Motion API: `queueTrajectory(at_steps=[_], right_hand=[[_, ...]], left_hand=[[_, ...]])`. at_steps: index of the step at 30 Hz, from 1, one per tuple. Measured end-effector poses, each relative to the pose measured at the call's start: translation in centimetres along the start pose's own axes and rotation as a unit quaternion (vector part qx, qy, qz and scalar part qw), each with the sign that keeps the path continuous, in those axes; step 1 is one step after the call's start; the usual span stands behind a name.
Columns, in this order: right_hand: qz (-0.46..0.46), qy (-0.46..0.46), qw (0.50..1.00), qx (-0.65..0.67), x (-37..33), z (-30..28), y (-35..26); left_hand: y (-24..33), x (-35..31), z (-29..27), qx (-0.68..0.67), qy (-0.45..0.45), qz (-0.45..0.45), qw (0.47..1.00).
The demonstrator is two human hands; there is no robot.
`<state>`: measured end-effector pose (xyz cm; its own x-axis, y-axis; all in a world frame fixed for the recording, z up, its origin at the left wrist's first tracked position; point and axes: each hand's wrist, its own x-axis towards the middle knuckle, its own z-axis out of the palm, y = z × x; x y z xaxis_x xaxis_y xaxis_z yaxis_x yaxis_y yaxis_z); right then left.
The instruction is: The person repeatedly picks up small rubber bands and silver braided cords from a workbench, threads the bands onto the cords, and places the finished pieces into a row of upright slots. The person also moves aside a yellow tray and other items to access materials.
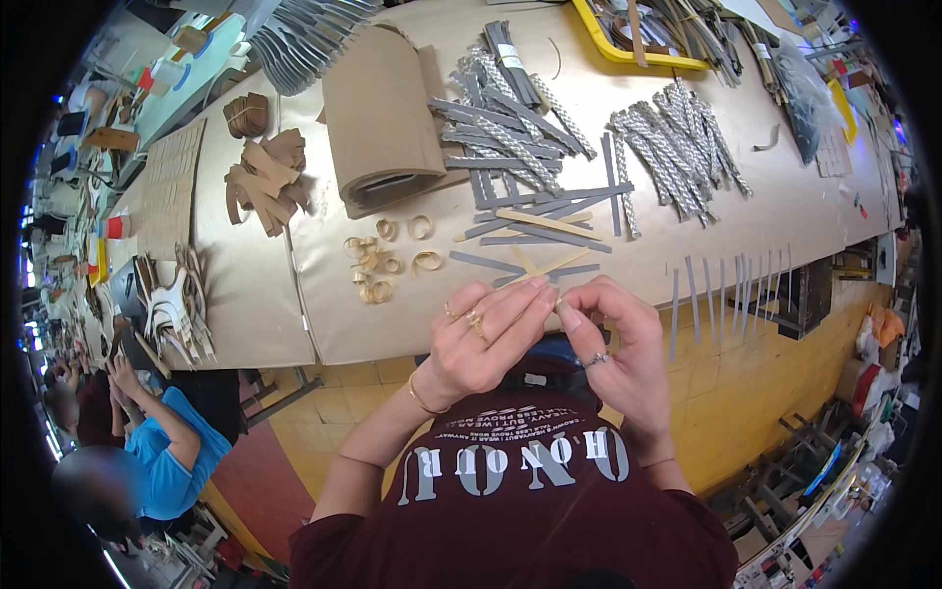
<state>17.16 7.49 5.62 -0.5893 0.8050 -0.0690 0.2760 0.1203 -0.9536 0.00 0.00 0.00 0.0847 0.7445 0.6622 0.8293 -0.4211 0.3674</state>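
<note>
My left hand (486, 339) and my right hand (618, 339) meet at the table's near edge, fingertips together. Both are closed in a pinch around a small tan bit, mostly hidden by the fingers. Just beyond the fingertips lie loose grey strips (535, 236) and cream strips (549, 223), some crossing each other. Curled cream rings of strip (376, 257) lie to the left of them. Farther back is a pile of grey-and-white braided cords (500, 118) mixed with grey strips. Another heap of braided cords (677, 147) lies to its right.
A rolled brown sheet (383, 113) stands back left, beside brown strap pieces (270, 182). A yellow tray (643, 59) sits at the far side. Thin grey strips (708, 288) hang over the table's right front edge. A co-worker in blue (182, 461) is at lower left.
</note>
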Motion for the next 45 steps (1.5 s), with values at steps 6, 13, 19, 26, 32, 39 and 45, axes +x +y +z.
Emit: queueTrajectory(at_steps=[6, 13, 19, 26, 32, 39, 45], right_hand=[[-0.025, 0.029, 0.999, 0.002, 0.3, 0.2, 0.5], [-0.058, 0.007, 0.998, -0.036, 0.5, 0.0, 0.9], [-0.062, 0.0, 0.996, -0.063, 0.6, 0.0, 0.8], [-0.06, -0.015, 0.997, -0.056, 0.8, 0.0, 0.8], [-0.047, -0.018, 0.997, -0.055, 0.8, 0.1, 0.9], [-0.055, -0.015, 0.996, -0.074, 0.9, 0.2, 1.0], [-0.066, -0.006, 0.988, -0.139, 0.8, 0.4, 0.9]], left_hand=[[0.1, 0.7, 0.7, -0.036, 0.01, -0.031, 0.999], [0.2, 1.1, 0.5, -0.105, 0.018, -0.081, 0.991], [-0.1, 1.0, 0.8, -0.116, 0.036, -0.09, 0.989], [-0.2, 0.8, 0.8, -0.113, 0.039, -0.093, 0.989], [-0.3, 0.7, 0.8, -0.119, 0.038, -0.1, 0.987], [-0.4, 0.7, 0.8, -0.117, 0.039, -0.106, 0.987], [-0.4, 1.0, 0.8, -0.117, 0.037, -0.112, 0.986]])
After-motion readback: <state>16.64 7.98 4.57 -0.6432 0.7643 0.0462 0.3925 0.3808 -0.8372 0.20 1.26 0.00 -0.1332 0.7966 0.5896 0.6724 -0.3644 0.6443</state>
